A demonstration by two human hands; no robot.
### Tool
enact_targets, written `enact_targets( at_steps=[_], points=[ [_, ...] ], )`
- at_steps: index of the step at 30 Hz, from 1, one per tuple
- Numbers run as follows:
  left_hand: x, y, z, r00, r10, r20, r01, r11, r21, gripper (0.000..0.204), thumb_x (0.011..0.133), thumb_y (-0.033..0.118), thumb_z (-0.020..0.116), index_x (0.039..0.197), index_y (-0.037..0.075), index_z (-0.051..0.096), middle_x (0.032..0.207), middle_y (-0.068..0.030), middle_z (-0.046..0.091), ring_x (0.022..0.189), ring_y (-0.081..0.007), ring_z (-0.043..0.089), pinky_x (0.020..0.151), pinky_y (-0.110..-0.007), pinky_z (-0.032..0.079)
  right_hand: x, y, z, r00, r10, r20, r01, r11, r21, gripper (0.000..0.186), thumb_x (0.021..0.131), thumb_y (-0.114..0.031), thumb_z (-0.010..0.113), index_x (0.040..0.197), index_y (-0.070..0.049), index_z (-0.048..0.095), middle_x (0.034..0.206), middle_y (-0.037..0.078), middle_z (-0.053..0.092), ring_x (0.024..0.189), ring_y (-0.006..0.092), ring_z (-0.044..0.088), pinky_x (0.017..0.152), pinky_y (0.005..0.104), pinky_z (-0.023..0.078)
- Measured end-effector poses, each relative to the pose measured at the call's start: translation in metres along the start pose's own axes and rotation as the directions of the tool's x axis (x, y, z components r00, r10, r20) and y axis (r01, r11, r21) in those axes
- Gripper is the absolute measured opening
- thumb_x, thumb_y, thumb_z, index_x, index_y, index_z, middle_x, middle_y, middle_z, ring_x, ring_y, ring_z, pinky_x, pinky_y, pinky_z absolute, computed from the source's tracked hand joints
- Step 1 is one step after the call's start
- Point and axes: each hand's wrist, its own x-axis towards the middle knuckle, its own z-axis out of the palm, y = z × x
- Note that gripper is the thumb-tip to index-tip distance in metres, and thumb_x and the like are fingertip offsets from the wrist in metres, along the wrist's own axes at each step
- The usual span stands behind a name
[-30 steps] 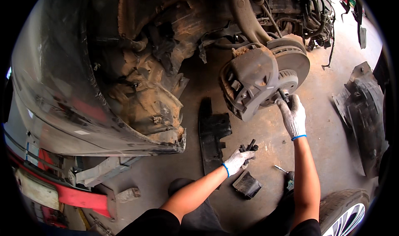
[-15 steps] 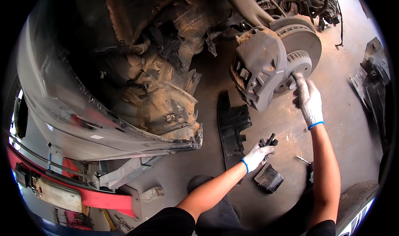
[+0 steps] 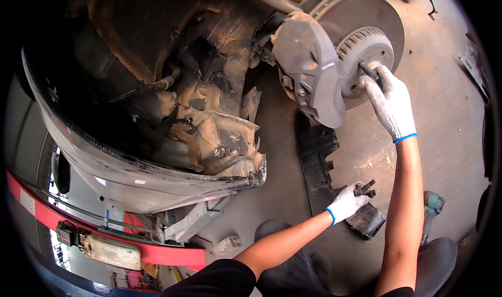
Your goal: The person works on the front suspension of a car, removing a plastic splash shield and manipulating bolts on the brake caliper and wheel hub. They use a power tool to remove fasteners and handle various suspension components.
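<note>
Black bolt (image 3: 368,70) slants up-left toward the hub (image 3: 370,50), pinched in the right hand (image 3: 390,99); the left hand (image 3: 346,204) clasps more bolts (image 3: 367,186).

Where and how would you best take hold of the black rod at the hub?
Probably by its outer end, thumb opposite fingertips, coming from the picture's lower right. The rod is slim, with its other end toward the hub; that approach is open, while the caliper stands on the left. The right hand holds it there.
</note>
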Motion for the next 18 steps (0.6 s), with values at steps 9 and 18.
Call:
enact_targets(
  at_steps=[9, 18],
  points=[
    [-0.002, 0.004, 0.011, 0.997, 0.070, 0.045, -0.076, 0.986, 0.151, 0.028, 0.082, 0.023, 0.062, 0.101, 0.003, 0.056, 0.084, -0.0208, 0.059, 0.082, -0.0382, 0.057, 0.077, -0.043, 0.044, -0.002, -0.004, -0.003, 0.987, -0.126, -0.104, 0.118, 0.990, -0.082, 0.049, 0.088, -0.047, 0.063, 0.097, 0.001, 0.065, 0.075, 0.020, 0.066, 0.072, 0.0316, 0.065, 0.071, 0.0368, 0.051],
    [0.003, -0.010, 0.007, 0.993, 0.119, 0.004, -0.118, 0.977, 0.175, 0.027, 0.081, 0.020, 0.062, 0.102, 0.003, 0.056, 0.083, -0.0217, 0.058, 0.081, -0.0393, 0.056, 0.075, -0.045, 0.044, -0.005, -0.012, 0.004, 0.986, -0.074, -0.148, 0.050, 0.986, -0.162, 0.043, 0.093, -0.042, 0.056, 0.094, -0.001, 0.069, 0.082, 0.020, 0.068, 0.078, 0.0302, 0.067, 0.075, 0.0353, 0.051]
  ],
)
